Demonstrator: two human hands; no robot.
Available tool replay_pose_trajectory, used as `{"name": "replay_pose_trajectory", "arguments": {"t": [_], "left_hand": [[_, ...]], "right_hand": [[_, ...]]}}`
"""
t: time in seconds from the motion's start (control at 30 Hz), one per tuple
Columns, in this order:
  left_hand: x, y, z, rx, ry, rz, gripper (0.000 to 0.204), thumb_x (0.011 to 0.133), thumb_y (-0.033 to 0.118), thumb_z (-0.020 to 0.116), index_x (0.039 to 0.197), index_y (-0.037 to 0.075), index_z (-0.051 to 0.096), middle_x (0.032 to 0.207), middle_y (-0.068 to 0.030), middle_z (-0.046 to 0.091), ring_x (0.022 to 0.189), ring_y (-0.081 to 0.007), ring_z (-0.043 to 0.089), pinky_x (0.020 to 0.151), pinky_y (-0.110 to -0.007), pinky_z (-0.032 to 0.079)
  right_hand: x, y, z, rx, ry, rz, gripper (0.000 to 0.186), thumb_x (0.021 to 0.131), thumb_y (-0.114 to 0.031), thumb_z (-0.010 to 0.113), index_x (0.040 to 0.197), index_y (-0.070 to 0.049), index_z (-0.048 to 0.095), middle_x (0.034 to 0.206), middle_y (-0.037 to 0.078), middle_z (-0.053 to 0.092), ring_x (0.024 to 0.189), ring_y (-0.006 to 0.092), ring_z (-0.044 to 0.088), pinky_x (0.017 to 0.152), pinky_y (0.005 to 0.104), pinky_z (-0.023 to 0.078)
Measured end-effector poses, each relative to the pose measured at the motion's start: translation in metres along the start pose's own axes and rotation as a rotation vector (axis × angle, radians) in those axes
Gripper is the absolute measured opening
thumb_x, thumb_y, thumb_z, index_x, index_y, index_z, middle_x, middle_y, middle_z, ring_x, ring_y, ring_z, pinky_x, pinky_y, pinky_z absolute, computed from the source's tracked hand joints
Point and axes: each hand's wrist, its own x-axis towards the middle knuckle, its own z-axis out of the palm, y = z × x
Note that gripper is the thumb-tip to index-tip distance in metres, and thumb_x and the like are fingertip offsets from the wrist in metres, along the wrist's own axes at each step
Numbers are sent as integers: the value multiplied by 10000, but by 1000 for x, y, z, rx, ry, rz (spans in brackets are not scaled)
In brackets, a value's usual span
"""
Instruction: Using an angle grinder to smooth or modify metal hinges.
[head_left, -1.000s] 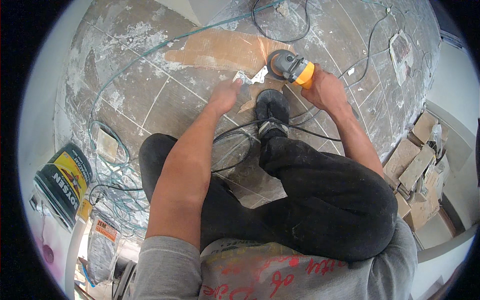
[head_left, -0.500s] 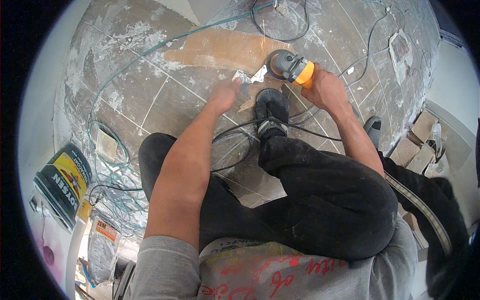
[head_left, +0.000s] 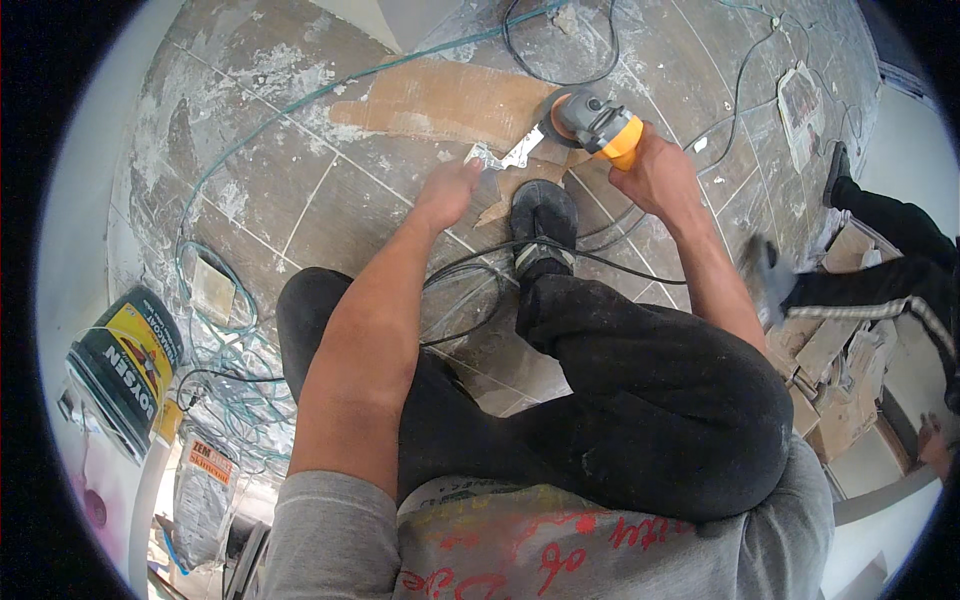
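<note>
While right hand (head_left: 655, 175) grips grinder (head_left: 598, 125), left hand (head_left: 447, 190) presses flat on tile piece (head_left: 500, 158) beside it.

One yellow-and-grey angle grinder (head_left: 598, 125) down on the tiled floor, one small jagged silvery tile offcut (head_left: 505, 157) beside it. One black shoe (head_left: 541, 225) planted there. Two bare hands: left hand (head_left: 447, 193), right hand (head_left: 655, 177). One dark bucket with yellow label (head_left: 125, 362) off left. One stack of brown cardboard pieces (head_left: 835, 365) right.
</note>
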Motion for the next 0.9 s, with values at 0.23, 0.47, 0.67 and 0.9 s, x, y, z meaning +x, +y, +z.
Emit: {"name": "replay_pose_trajectory", "arguments": {"t": [0.23,0.47,0.67,0.9], "left_hand": [[1,7,-6,-156,-134,-35,414,993,453,476,768,107,512,587,34,402,493,-87,344,452,-269,289],[-17,49,-29,-501,-332,-307,385,987,463,476,787,135,468,536,52,350,392,-69,247,366,-262,177],[-21,60,-41,-506,-354,-324,361,985,419,464,774,126,479,545,48,348,406,-73,254,377,-270,182],[-46,92,-70,-26,-60,135,405,999,387,460,769,60,520,600,-15,469,527,-121,438,491,-299,341]], "right_hand": [[0,11,-2,47,41,32,581,700,-261,724,1156,26,507,871,263,672,831,426,665,742,490,540],[-16,15,-21,163,139,72,560,684,-251,710,1136,26,531,873,266,671,832,439,656,737,484,533],[-24,24,-35,244,223,66,547,668,-259,707,1114,18,554,903,260,673,872,425,658,776,465,530],[-32,25,-45,543,165,129,555,639,-258,718,1114,-6,578,961,222,671,927,392,653,826,428,507]]}}
